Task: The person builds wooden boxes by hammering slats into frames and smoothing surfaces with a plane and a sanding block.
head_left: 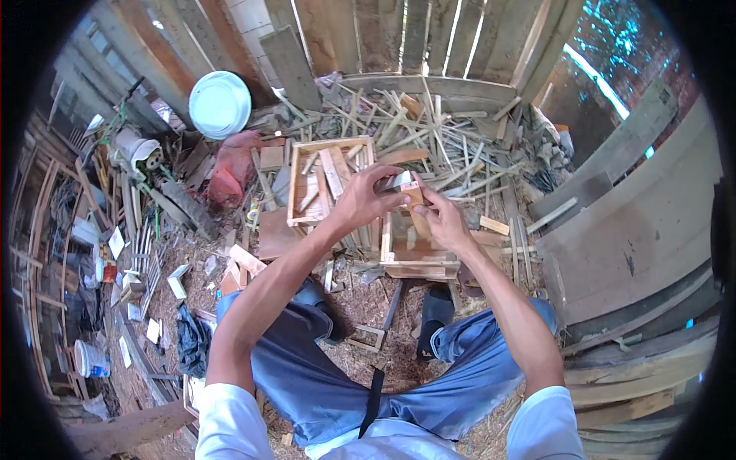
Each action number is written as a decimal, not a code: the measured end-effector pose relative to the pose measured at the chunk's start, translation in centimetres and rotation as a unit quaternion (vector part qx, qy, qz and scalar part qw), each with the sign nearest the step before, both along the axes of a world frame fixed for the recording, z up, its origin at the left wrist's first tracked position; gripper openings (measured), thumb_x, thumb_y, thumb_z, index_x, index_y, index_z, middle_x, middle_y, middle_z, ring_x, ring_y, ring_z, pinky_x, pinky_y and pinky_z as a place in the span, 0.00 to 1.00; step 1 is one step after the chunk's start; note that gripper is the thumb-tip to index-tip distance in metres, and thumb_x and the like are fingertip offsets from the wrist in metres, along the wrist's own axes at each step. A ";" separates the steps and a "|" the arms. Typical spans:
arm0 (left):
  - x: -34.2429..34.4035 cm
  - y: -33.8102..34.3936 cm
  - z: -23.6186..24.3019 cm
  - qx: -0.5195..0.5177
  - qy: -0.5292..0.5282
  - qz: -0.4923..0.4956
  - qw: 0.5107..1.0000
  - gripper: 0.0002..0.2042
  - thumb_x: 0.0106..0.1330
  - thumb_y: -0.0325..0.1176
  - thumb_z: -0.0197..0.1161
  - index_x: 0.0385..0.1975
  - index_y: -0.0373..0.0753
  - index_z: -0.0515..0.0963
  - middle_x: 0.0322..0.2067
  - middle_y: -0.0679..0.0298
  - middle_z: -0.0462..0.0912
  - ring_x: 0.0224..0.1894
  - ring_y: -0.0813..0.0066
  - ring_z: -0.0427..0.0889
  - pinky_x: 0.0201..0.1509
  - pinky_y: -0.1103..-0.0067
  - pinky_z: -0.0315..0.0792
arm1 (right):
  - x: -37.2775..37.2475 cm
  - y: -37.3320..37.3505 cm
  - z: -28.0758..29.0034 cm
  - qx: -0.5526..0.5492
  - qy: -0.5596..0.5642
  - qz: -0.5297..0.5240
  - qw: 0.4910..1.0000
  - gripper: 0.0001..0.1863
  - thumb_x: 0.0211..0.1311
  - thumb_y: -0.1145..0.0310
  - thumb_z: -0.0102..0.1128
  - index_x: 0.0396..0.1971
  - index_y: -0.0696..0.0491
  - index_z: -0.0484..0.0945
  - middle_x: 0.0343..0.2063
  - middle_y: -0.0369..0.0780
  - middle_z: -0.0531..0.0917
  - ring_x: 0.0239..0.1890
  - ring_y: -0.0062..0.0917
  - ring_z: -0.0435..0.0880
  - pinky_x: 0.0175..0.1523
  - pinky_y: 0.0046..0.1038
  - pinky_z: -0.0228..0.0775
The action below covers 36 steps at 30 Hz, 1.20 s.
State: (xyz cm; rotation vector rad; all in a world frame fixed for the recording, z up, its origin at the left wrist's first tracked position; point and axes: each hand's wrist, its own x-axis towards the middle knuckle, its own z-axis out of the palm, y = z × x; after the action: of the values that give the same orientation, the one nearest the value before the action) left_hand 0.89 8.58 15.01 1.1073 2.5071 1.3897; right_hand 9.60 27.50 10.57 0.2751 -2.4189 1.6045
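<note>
In front of me, both hands are raised over two shallow wooden boxes. My right hand [448, 222] is closed round a short, narrow wooden block [415, 202] that stands tilted between its thumb and fingers. My left hand [365, 201] is closed in a pinch, its fingertips meeting the block's upper end. A small whitish piece [396, 182] shows at the left fingers, too small to name. Below the right hand lies one wooden box [420, 271]. Beyond the left forearm sits the other box [294, 184], holding several wood strips [331, 173].
A heap of thin wood offcuts [460, 153] lies against the plank wall [376, 38]. On the left are a pale blue basin [220, 105], a red plastic bag [234, 165] and a white bucket [90, 358]. Large boards [629, 222] lean at the right. A small wooden frame [366, 337] lies between my feet.
</note>
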 end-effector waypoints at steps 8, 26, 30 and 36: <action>0.9 -3.5 1.9 0.024 0.076 -0.003 0.997 0.27 0.51 0.39 0.74 0.49 0.30 0.77 0.43 0.53 0.80 0.42 0.60 0.82 0.46 0.72 0.75 | -0.5 -3.1 1.5 0.055 0.091 0.029 0.994 0.36 0.61 0.78 0.56 0.69 0.49 0.56 0.57 0.52 0.74 0.58 0.43 0.75 0.58 0.33 0.68; 1.5 -4.8 1.2 0.003 -0.013 -0.015 1.000 0.26 0.52 0.34 0.73 0.53 0.34 0.76 0.46 0.56 0.78 0.50 0.63 0.79 0.53 0.74 0.72 | -0.4 -3.3 1.0 0.090 0.002 0.076 0.993 0.40 0.62 0.75 0.57 0.71 0.49 0.47 0.53 0.55 0.75 0.54 0.49 0.76 0.55 0.38 0.69; 0.9 -5.1 0.8 0.002 0.003 -0.039 0.999 0.28 0.52 0.36 0.73 0.53 0.33 0.75 0.46 0.54 0.78 0.49 0.62 0.79 0.54 0.73 0.71 | -0.5 -3.2 1.0 0.141 0.006 0.079 0.987 0.40 0.64 0.73 0.56 0.72 0.49 0.45 0.54 0.56 0.74 0.55 0.51 0.74 0.55 0.40 0.68; 1.0 -5.3 0.7 0.009 -0.032 -0.023 0.999 0.29 0.50 0.38 0.76 0.53 0.35 0.76 0.48 0.58 0.80 0.49 0.67 0.79 0.54 0.73 0.71 | -0.6 -2.9 1.1 0.123 -0.014 0.094 0.988 0.39 0.64 0.73 0.55 0.72 0.46 0.46 0.56 0.56 0.72 0.59 0.50 0.71 0.59 0.40 0.66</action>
State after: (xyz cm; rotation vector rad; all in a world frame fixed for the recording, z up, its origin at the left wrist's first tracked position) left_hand 1.89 3.33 15.74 1.0978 2.4138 1.4152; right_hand 8.99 24.57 11.68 0.5417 -2.6846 1.3846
